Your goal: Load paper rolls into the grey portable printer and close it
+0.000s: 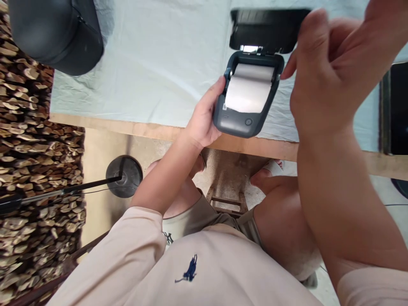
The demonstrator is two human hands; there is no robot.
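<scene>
A dark grey handheld label printer, tilted slightly, is held over the near edge of the table by my left hand, which is closed around its left side. Its black lid stands swung up at the far end. Inside the printer's bay sits a white paper roll, with its loose end lying toward the power button. My right hand is at the lid's right edge, bent fingers closed on it. One fingertip of that hand reaches the printer's right rim. Some right-hand fingers are hidden behind the hand.
A pale blue cloth covers the wooden table. A black rounded case stands at the far left, and a dark flat screen-like object lies at the right. Below are a round black stand base and stacked firewood.
</scene>
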